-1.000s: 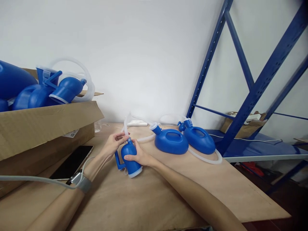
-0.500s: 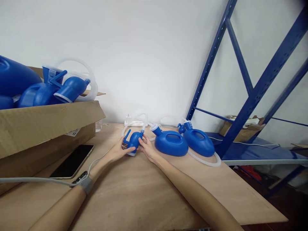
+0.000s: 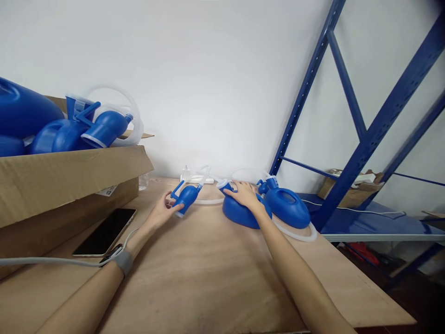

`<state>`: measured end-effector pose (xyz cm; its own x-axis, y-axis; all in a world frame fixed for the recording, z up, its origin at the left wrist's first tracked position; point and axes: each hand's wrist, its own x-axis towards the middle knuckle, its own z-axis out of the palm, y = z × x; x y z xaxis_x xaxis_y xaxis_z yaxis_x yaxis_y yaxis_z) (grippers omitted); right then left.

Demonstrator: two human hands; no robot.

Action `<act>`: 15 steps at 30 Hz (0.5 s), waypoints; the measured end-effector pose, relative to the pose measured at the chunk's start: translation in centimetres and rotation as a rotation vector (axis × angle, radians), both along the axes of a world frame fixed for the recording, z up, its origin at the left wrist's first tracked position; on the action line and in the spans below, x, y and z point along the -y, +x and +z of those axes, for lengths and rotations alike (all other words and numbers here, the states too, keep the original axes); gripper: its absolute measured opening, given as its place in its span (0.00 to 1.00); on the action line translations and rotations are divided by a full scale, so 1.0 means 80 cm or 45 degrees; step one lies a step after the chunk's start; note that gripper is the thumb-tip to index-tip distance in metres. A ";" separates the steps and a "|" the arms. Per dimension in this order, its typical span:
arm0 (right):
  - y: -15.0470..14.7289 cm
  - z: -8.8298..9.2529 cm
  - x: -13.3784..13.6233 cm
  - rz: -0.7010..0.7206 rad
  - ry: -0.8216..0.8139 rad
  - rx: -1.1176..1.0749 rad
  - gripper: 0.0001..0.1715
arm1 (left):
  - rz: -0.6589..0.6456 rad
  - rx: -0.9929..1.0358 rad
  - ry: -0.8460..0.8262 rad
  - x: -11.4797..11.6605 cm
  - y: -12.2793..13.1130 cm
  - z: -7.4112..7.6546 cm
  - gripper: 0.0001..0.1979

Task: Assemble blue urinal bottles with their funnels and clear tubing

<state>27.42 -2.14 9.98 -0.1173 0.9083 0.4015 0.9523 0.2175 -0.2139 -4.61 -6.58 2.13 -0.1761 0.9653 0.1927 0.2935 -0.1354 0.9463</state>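
Note:
My left hand point(image 3: 164, 209) grips a blue urinal funnel point(image 3: 188, 197), a rounded cup with a side handle, a white rim tilted down toward the table and a clear tube point(image 3: 206, 173) at its upper end. To its right, my right hand point(image 3: 246, 195) lies over a blue urinal bottle point(image 3: 239, 214), thumb by the neck and fingers across the top. That bottle rests on the table with its white-capped neck point(image 3: 223, 184) pointing up and left. My palm hides its handle. A second blue urinal bottle point(image 3: 288, 208) sits just right of it.
An open cardboard box point(image 3: 73, 178) full of blue bottles and funnels stands at the left. Beside it lies a phone point(image 3: 104, 233). A cable point(image 3: 52, 262) runs to my left wrist. A white power strip point(image 3: 201, 180) lies by the wall. Blue metal shelving point(image 3: 361, 222) adjoins the table's right side.
My right hand has left the funnel and moved right onto the nearer bottle. The funnel, held by my left hand alone, has shifted slightly left and tilted more.

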 end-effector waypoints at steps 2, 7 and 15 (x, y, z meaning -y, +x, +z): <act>0.018 0.002 -0.006 0.037 -0.147 0.084 0.33 | -0.038 -0.022 0.030 -0.001 -0.001 -0.002 0.47; 0.031 -0.007 -0.014 0.150 -0.093 0.126 0.31 | -0.082 -0.111 0.220 -0.005 -0.004 -0.011 0.41; 0.041 -0.018 -0.033 0.635 0.027 0.107 0.25 | 0.275 -1.128 0.353 0.007 -0.013 -0.013 0.22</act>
<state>30.72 0.47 8.58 -0.5672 0.7254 0.3899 0.7453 0.6536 -0.1317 -5.67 -7.14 1.09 -0.0257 0.8288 0.5589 0.9334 -0.1803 0.3103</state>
